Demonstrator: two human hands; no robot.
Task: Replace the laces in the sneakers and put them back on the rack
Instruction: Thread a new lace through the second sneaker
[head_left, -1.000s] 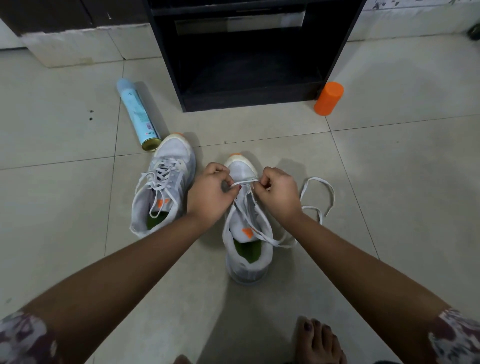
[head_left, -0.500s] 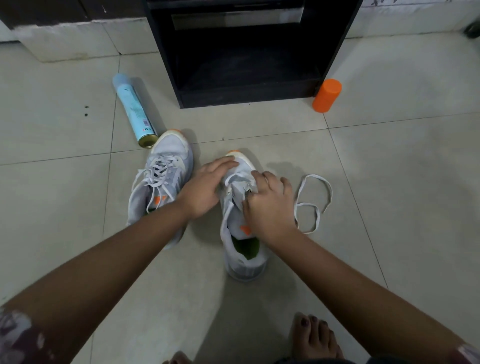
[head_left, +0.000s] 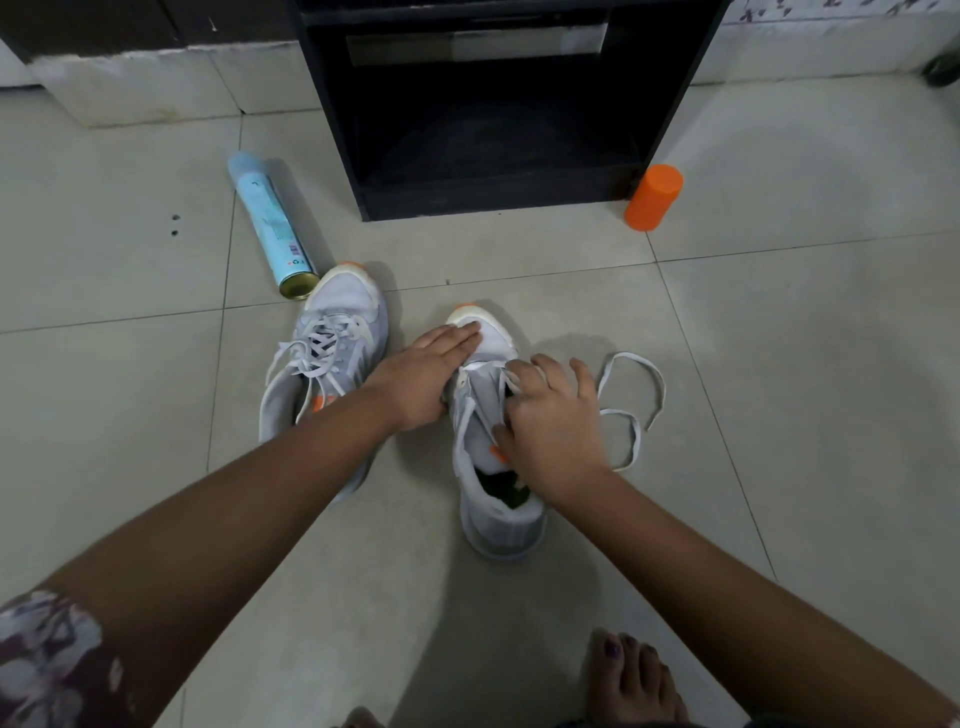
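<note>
Two grey-white sneakers with orange toe tips stand on the tiled floor. The left sneaker (head_left: 332, 358) is fully laced. The right sneaker (head_left: 498, 514) is partly laced, and its white lace (head_left: 631, 410) trails in loops on the floor to its right. My left hand (head_left: 426, 374) lies flat with straight fingers on the right sneaker's toe. My right hand (head_left: 550, 421) rests over the sneaker's tongue and eyelets with spread, slightly bent fingers; its thumb presses near the orange tab. The black rack (head_left: 493, 197) stands open straight ahead.
A light blue spray can (head_left: 270, 223) lies on the floor left of the rack, its base near the left sneaker's toe. An orange cylinder (head_left: 652, 197) stands by the rack's right corner. My bare foot (head_left: 631, 675) shows at the bottom edge.
Both hands let go of the lace ends they were pinching. The left hand flattened onto the toe, and the right hand dropped over the tongue. The lace loop lies slack on the floor.
</note>
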